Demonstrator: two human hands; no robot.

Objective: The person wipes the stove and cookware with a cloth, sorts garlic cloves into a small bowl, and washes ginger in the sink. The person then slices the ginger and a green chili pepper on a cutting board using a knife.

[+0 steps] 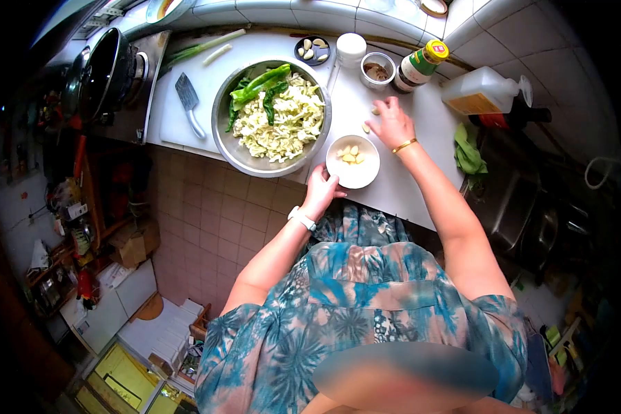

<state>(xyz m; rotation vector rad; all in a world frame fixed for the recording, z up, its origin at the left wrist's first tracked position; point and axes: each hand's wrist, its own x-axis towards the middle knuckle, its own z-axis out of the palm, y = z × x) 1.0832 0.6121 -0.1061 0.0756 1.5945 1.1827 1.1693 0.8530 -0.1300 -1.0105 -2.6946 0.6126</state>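
Note:
A white bowl point(363, 178) with several peeled garlic cloves point(352, 154) in it stands near the counter's front edge. My left hand point(320, 192) grips its left rim, thumb on the side and fingers low against it. Beyond the bowl, my right hand point(393, 125) is over the counter, thumb and fingers apart, with nothing visible held. Close to its thumb lies a garlic clove point(366, 127), and another clove point(375, 110) is by its fingertips. Left of the bowl sits a large metal basin point(221, 148) of chopped cabbage point(286, 127) with green peppers point(261, 88) on top.
A cleaver point(188, 100) lies on a white cutting board point(176, 127) at left, beside the stove point(138, 76). Along the back are a small dark dish point(302, 59) of garlic, a white jar point(350, 50), a cup point(377, 71) and a sauce bottle point(417, 69). A sink point(507, 200) is at right.

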